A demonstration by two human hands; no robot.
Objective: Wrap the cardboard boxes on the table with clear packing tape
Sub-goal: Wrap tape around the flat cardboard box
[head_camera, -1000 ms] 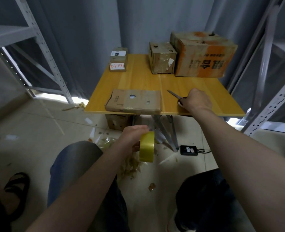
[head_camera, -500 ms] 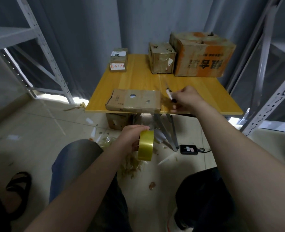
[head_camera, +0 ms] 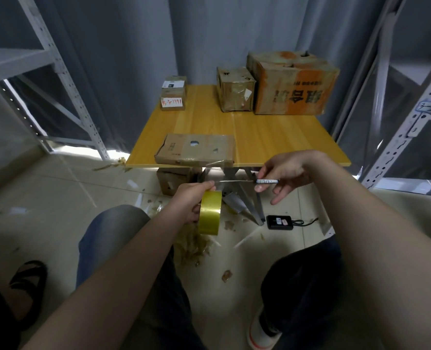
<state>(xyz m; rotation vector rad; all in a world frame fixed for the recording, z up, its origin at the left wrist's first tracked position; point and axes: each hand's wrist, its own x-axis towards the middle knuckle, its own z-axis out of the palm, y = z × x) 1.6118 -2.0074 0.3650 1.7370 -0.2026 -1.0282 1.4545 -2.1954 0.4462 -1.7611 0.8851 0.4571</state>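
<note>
the left hand (head_camera: pixel 188 201) grips a roll of yellowish clear packing tape (head_camera: pixel 210 213), fingers curled round its rim. the roll is held on edge in front of and below the near edge of the yellow wooden counter (head_camera: pixel 272 140). the right hand (head_camera: pixel 289 171) pinches the black handle of a thin-bladed knife (head_camera: pixel 267 181) that carries a white label. the blade lies level and points left, its tip just beside the left fingers above the roll.

a flat brown cardboard box (head_camera: pixel 196 150) lies at the near edge of the counter. a glossy strip of tape (head_camera: pixel 215 162) shows at its near right corner; whether the strip joins the roll cannot be told.

at the far edge stand:
- a small labelled cardboard box (head_camera: pixel 173 96), left;
- a medium taped cardboard box (head_camera: pixel 235 90), touching or just beside
- a large orange-printed cardboard box (head_camera: pixel 292 84), right.

tape scraps (head_camera: pixel 194 246) and a black device with a cable (head_camera: pixel 279 222) lie on the floor.
</note>
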